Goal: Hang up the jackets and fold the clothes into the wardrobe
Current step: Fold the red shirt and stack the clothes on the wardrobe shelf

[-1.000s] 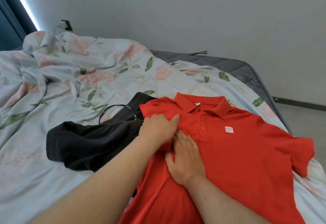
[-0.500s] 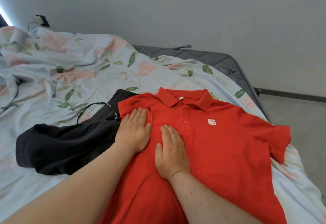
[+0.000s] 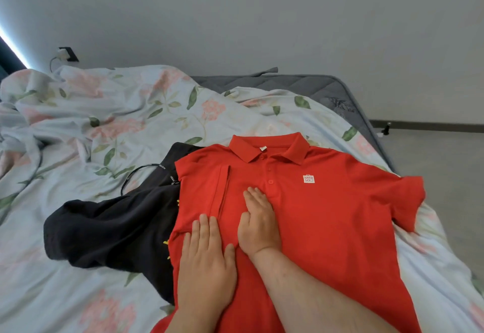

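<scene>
2 hands: left hand [image 3: 207,260], right hand [image 3: 259,226]; 1 red shirt [image 3: 330,230]; 1 black garment [image 3: 112,230]; 1 floral sheet [image 3: 131,123].

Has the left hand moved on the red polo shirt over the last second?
Yes. The left hand slid down the red polo shirt, away from its collar, toward the person.

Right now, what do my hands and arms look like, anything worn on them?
Nothing shows on them. The left hand and right hand have no gloves, rings, watch or bracelet. The right forearm is uncovered to the frame's edge, and no sleeve is in view on either arm.
</scene>
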Motion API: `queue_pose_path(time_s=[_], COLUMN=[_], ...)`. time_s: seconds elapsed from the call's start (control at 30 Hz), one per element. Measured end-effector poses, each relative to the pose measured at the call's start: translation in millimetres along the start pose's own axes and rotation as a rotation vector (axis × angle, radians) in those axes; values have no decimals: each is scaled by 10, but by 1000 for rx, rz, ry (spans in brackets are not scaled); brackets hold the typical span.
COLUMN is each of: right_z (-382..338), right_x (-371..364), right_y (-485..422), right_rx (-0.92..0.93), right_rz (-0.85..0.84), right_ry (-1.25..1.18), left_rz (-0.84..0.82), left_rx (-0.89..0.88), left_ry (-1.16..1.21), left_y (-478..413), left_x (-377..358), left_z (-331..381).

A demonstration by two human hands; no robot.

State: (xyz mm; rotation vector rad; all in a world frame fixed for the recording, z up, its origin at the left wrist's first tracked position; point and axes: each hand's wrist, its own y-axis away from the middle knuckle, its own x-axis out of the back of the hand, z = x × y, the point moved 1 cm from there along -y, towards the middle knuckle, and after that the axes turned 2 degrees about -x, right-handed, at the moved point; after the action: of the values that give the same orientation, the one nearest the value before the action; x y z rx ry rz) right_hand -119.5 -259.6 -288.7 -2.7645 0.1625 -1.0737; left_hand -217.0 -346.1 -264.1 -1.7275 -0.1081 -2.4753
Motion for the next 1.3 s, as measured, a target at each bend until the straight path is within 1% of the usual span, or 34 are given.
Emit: queue_pose_path(time_s=[0.07,0.13,0.23,0.27,0.3,0.33,0.37,0.4,0.43,0.47,0.5,0.53,0.57,0.6,0.7,0.77,0.83,0.9,0.97,1.0,1.07,1.2,1.3], right_z=[-8,-45,-189,-170,-63,69,248,457,710,950,1153,1320,1441,1467,1488,1417,1379,1372,1355,1367,1396,1449,1485], right_x=[52,141,504,673,860,1100,1362,1641,1903,2145,2330,2448,2497,2539,2523,2446,2373,2380,2449,2497,2548,2596,2559], right_y=[-31,-71,-100,-117,-138,-137,-124,-94,-66,-22,36,89,117,135,-45,-155,-240,-323,-380,-405,-463,-457,-409], right_rx=[-55,-144,-416,-495,-561,-610,-640,-645,-655,-700,-774,-862,-934,-968,-959,-1015,-1056,-1122,-1224,-1250,-1174,-1077,-1061], right_rz=[-13,-52,-181,-181,-145,-70,44,165,283,361,414,430,412,370,277,247,252,272,353,379,375,317,250], right_ry=[-136,-246,-519,-631,-713,-751,-741,-642,-489,-308,-172,-111,-110,-145,-337,-571,-681,-724,-850,-872,-898,-865,-832], left_rz=[49,42,25,26,29,40,50,58,63,61,56,54,59,67,55,53,51,49,52,53,53,61,45], left_rx=[26,45,46,37,35,38,39,41,41,38,37,34,31,30,49,49,48,54,54,53,58,61,72], left_ry=[-57,-104,-159,-173,-180,-187,-190,-187,-186,-190,-200,-211,-218,-219,-220,-218,-222,-222,-220,-216,-217,-227,-228], left_y=[-41,-172,-165,-161,-164,-185,-214,-236,-252,-261,-266,-265,-267,-264,-267,-268,-262,-252,-252,-255,-262,-273,-256], left_x=[-104,-128,-145,-148,-151,-154,-172,-211,-247,-276,-287,-287,-280,-250,-243,-237,-235,-224,-220,-226,-239,-254,-234], left_z=[-58,-42,-46,-61,-74,-87,-91,-90,-88,-94,-101,-108,-114,-98,-77,-80,-79,-73,-73,-75,-79,-86,-69])
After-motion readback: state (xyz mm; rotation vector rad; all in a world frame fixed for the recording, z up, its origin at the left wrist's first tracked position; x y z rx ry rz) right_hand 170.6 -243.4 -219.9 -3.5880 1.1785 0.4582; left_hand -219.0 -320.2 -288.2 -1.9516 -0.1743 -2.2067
